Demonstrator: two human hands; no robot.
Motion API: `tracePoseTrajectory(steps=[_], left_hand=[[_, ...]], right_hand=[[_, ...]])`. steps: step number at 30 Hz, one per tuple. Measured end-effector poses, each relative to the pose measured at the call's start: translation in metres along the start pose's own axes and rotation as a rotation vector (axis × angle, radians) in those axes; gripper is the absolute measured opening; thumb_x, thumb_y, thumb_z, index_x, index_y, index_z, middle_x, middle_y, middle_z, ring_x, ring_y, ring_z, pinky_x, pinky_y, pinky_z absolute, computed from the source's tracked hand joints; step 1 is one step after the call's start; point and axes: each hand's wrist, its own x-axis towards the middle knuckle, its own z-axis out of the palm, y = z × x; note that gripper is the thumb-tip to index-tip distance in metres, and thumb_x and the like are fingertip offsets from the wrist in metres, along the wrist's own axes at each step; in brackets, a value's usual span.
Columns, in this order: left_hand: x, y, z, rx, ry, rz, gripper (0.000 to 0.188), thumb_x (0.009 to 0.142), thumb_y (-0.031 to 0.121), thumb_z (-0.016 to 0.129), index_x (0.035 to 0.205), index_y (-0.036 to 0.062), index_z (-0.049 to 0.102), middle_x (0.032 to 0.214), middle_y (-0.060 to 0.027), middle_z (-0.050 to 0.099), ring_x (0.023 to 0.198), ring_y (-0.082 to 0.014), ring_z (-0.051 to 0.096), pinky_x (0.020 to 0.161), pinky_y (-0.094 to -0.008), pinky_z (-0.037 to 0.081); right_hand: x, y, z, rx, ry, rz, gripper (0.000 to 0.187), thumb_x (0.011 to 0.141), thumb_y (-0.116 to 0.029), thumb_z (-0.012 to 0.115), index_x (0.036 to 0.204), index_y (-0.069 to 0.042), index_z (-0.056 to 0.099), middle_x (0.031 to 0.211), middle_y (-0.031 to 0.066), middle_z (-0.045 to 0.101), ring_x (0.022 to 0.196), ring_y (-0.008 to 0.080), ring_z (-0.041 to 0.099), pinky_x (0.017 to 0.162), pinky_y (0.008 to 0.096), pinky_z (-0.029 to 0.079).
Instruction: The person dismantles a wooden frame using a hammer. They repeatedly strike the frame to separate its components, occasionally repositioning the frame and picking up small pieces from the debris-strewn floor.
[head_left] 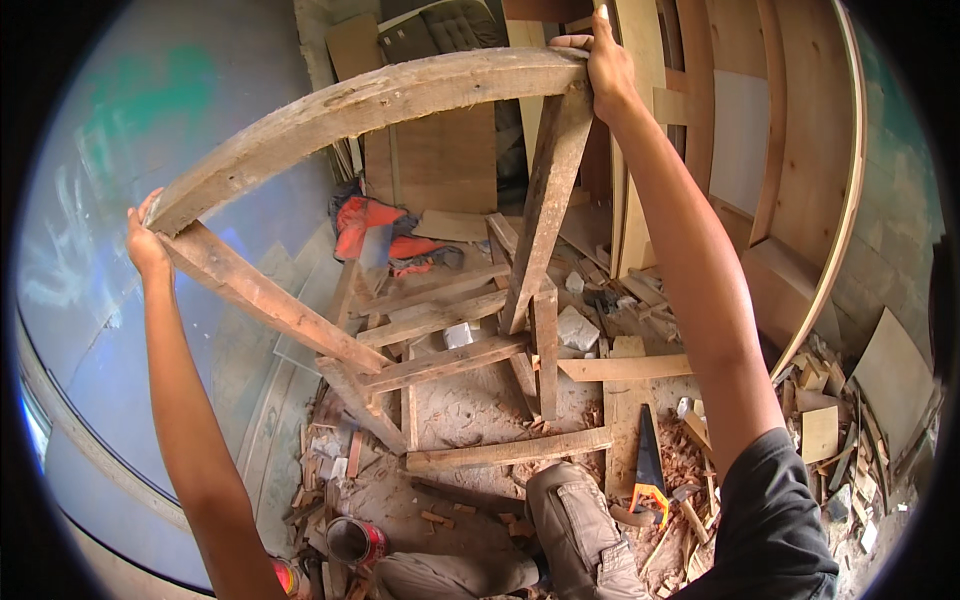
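A: What is sitting nearest?
B: 2 khaki-trousered knees [575, 525] are rising from the lower edge. A red, round, open-topped can [374, 545] is standing to their left, and a dark-bladed handsaw with an orange handle [650, 460] is lying to their right.
A: And the hands?
B: They are holding a rough, brown wooden frame [370, 100], ahead of the knees, by its raised top beam. The left hand [150, 250] is curling half-closed around the left end; the right hand [608, 75] is closing over the right end, 1 digit pointing up. How tightly they are gripping, I cannot tell.
A: What room is showing?
B: Dusty floor [460, 400] is showing between the legs; wood scraps [820, 435] are crowding the right.
A: Farther back?
B: Orange-red and dark cloth [355, 225] is lying heaped behind the frame, tall tan wooden panels [815, 120] are standing at right, and a blue-grey wall [100, 180] is bounding the left.
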Motion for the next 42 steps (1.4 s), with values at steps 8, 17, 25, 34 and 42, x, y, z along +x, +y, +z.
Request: tracePoseTrajectory(steps=[8,17,25,34,42], left_hand=[[-0.008,0.007,0.002,0.106,0.004,0.049,0.059,0.104,0.028,0.017,0.112,-0.0020,0.067,0.118,-0.0151,0.063,0.110,-0.0269,0.055,0.104,-0.0363,0.037],[0.007,-0.003,-0.004,0.102,-0.005,0.104,0.058,0.103,0.026,0.019,0.109,-0.0018,0.069,0.112,-0.0138,0.066,0.108,-0.0270,0.056,0.103,-0.0360,0.037],[-0.008,0.007,0.006,0.146,0.016,0.152,0.058,0.102,0.025,0.019,0.104,-0.0037,0.070,0.107,-0.0141,0.068,0.101,-0.0257,0.059,0.100,-0.0360,0.040],[-0.006,0.009,0.002,0.213,0.028,0.189,0.057,0.102,0.023,0.020,0.101,-0.0019,0.071,0.107,-0.0130,0.068,0.099,-0.0252,0.058,0.101,-0.0345,0.038],[0.019,-0.012,-0.020,0.125,-0.025,0.151,0.056,0.103,0.026,0.021,0.109,0.0004,0.071,0.114,-0.0125,0.065,0.107,-0.0250,0.056,0.103,-0.0351,0.037]], right_hand=[[0.003,0.000,0.004,-0.126,0.050,0.016,0.081,0.086,-0.076,0.045,0.085,0.000,0.073,0.083,0.0116,0.068,0.082,0.0204,0.059,0.081,0.0345,0.046],[0.002,0.004,-0.005,0.052,-0.048,0.034,0.062,0.096,-0.058,0.042,0.100,-0.004,0.071,0.101,0.0123,0.070,0.090,0.0203,0.061,0.086,0.0318,0.047],[0.013,0.025,-0.010,0.207,0.067,-0.074,0.043,0.097,-0.033,0.046,0.107,0.001,0.070,0.110,0.0103,0.070,0.097,0.0198,0.061,0.095,0.0272,0.044],[-0.014,0.005,0.003,-0.027,0.135,-0.074,0.037,0.088,-0.038,0.053,0.088,-0.005,0.069,0.097,0.0112,0.070,0.085,0.0191,0.060,0.081,0.0303,0.045],[0.006,0.020,-0.002,-0.026,0.109,-0.042,0.029,0.083,-0.031,0.053,0.085,-0.007,0.069,0.075,0.0065,0.063,0.061,0.0147,0.050,0.058,0.0304,0.041]])
